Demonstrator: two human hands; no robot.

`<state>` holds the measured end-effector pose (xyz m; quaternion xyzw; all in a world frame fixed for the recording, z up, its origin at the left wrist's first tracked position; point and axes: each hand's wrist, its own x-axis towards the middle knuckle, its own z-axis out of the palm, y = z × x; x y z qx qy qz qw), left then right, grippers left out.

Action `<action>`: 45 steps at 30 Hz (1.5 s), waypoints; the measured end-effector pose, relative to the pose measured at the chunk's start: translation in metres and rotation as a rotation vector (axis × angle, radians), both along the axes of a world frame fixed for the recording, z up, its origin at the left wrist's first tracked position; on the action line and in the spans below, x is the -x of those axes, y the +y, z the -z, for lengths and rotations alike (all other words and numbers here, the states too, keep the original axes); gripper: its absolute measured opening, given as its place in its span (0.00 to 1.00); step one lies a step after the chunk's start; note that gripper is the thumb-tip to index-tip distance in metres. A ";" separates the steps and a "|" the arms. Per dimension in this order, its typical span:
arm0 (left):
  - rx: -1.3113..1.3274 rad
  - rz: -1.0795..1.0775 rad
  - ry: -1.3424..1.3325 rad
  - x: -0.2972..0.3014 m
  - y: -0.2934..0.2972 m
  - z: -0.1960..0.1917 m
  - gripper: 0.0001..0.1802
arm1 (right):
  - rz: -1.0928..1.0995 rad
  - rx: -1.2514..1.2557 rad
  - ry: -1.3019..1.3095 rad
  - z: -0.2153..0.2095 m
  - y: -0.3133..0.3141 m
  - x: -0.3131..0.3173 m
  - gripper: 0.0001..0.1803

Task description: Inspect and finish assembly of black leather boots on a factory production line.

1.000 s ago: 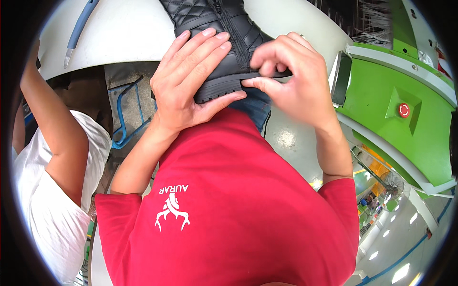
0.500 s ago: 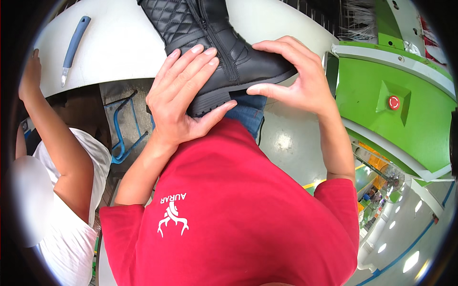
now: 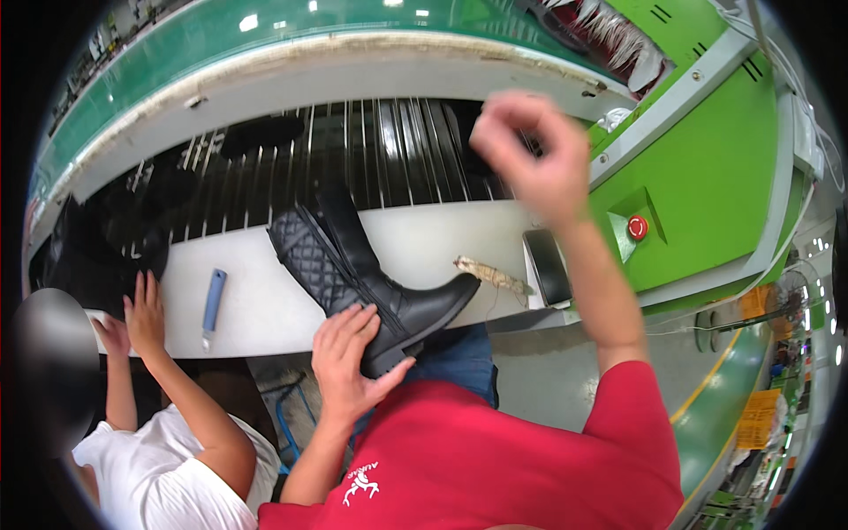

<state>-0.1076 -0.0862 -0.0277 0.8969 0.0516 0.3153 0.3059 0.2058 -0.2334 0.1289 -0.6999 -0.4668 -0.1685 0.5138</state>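
While the L hand (image 3: 347, 371) is holding the black quilted ankle-strap boot (image 3: 384, 291), fingers spread over the leather, thumb along the heel block (image 3: 384, 360), the boot's lying side-down on the white worktop (image 3: 433, 243), heel overhanging its near edge. R hand (image 3: 555, 172) is hovering about the worktop's far edge, fingers curled (blurred; can't tell if pinching anything). Shaft's prob. flexing easily, sole staying stiff; the heel's offering the surest hold.

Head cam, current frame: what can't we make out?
Right hand: head view, motion blur hides whether it holds anything.
Shiny black quilted boot: head view, left hand covers part of its rear; its downward side is hidden by the boot itself.
Black item at far left: head view, outline lost in darkness.
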 end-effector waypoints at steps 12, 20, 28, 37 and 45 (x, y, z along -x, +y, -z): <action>0.106 -0.078 -0.039 0.004 0.000 0.010 0.37 | 0.899 0.519 -0.101 -0.081 0.032 -0.315 0.55; 0.842 -0.090 0.066 0.035 0.102 -0.019 0.22 | -0.230 -0.029 0.460 -0.122 0.096 -0.166 0.33; 0.815 0.003 -0.800 -0.004 0.150 -0.050 0.80 | -0.689 0.395 0.473 -0.091 0.185 0.034 0.30; 0.867 -0.324 -0.910 -0.006 0.182 -0.015 0.50 | -0.769 0.350 -0.162 -0.026 0.282 0.059 0.16; 0.887 -0.398 -0.959 0.006 0.200 -0.007 0.47 | -0.666 0.353 -1.073 -0.046 0.311 0.075 0.22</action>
